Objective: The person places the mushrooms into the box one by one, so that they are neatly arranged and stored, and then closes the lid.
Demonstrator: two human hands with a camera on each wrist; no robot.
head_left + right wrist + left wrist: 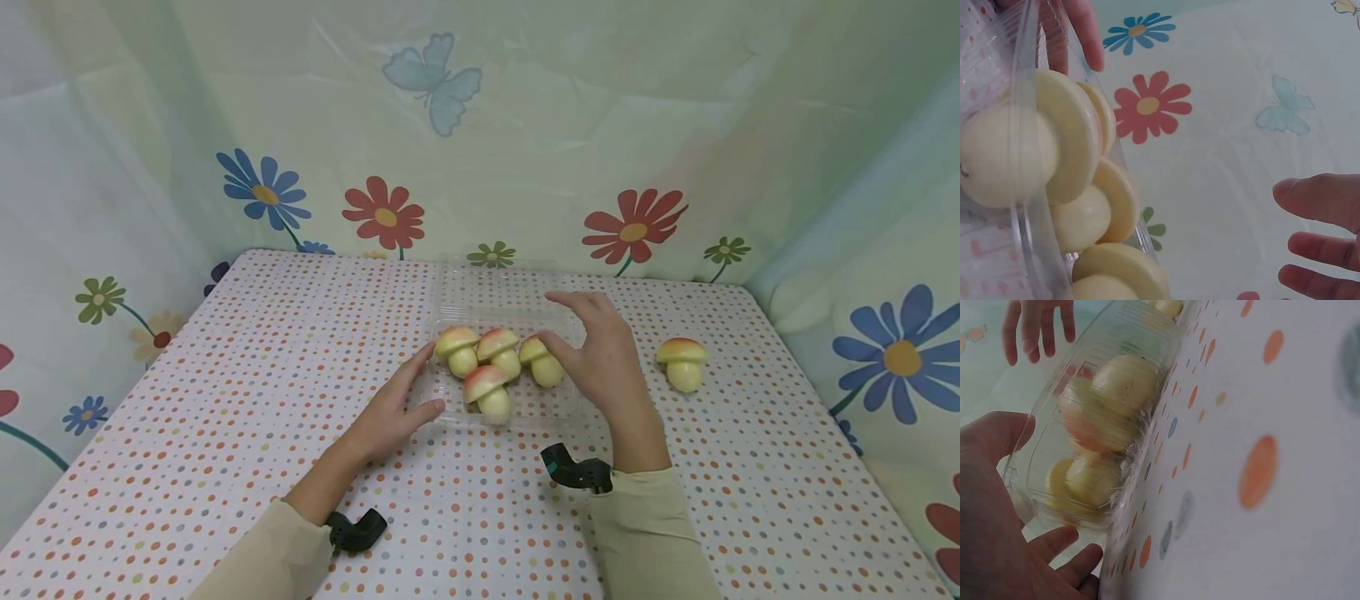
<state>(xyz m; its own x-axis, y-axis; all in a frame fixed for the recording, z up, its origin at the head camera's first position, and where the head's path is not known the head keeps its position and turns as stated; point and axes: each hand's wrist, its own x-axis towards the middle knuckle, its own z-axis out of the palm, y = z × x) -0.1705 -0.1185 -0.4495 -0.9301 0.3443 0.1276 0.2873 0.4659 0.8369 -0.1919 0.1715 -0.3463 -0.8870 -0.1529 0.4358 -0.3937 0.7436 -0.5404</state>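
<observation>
A clear plastic clamshell box (pixel 540 414) stands on the table with its lid folded back. In it lie several toy mushrooms (pixel 495 406) with pale stems and yellow-red caps. My left hand (pixel 386 421) rests against the box's left side, thumb and fingers apart; the left wrist view shows the thumb (pixel 1019 428) by the rim. Over the box's right side hovers my right hand (pixel 607 354), fingers spread and holding nothing. In the right wrist view its fingers (pixel 1322 200) stand apart from the box. Another toy mushroom (pixel 683 364) sits on the table to the right.
A dotted cloth (pixel 247 375) covers the table. Behind it and at both sides hang pale curtains (pixel 525 125) printed with flowers and a butterfly. Black wrist cameras (pixel 577 471) are worn at both sleeves.
</observation>
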